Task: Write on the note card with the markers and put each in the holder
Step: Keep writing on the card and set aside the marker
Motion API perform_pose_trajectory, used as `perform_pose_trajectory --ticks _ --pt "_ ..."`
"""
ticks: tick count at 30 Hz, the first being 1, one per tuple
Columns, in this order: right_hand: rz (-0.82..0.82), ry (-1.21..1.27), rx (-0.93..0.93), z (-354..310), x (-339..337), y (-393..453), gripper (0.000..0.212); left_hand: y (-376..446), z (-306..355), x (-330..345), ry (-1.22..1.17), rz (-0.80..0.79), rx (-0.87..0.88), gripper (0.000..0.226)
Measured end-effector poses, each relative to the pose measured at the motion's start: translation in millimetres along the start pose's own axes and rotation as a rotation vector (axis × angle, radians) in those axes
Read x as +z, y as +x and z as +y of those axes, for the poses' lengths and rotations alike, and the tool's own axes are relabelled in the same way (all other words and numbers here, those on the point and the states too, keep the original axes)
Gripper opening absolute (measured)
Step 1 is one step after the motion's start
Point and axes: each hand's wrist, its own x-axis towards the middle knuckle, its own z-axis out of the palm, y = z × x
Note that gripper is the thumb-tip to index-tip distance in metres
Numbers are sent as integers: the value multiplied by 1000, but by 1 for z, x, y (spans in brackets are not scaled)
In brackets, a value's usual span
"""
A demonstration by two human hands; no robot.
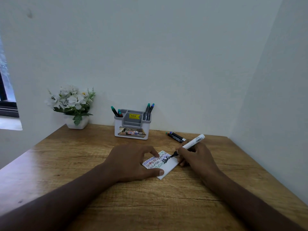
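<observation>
The right hand [196,157] grips a white marker [191,144], black tip down-left on the scribbled note card [166,165]; the left hand [133,162] presses the card flat, fingers spread.

Note card [168,165] left end covered by left hand [133,161]; scribbled words illegible; holder [131,130] label print unreadable.
</observation>
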Motion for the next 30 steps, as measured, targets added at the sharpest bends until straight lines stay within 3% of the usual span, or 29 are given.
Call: perform_pose_trajectory --ticks 12,17,24,27,30 --pt "-72 -150 -72 -2 4 -4 6 0 0 0 0 -5 -2 68" --pt "71 -141 -24 1 -1 1 10 0 -1 1 8 -5 0 70" --pt "131 -37 -5 -1 -2 1 5 2 -3 4 18 -5 10 71" --pt "181 71 -10 2 -7 6 5 1 -3 4 -43 40 15 60" --pt "173 173 -19 4 -12 9 9 1 -8 6 -162 199 3 36"
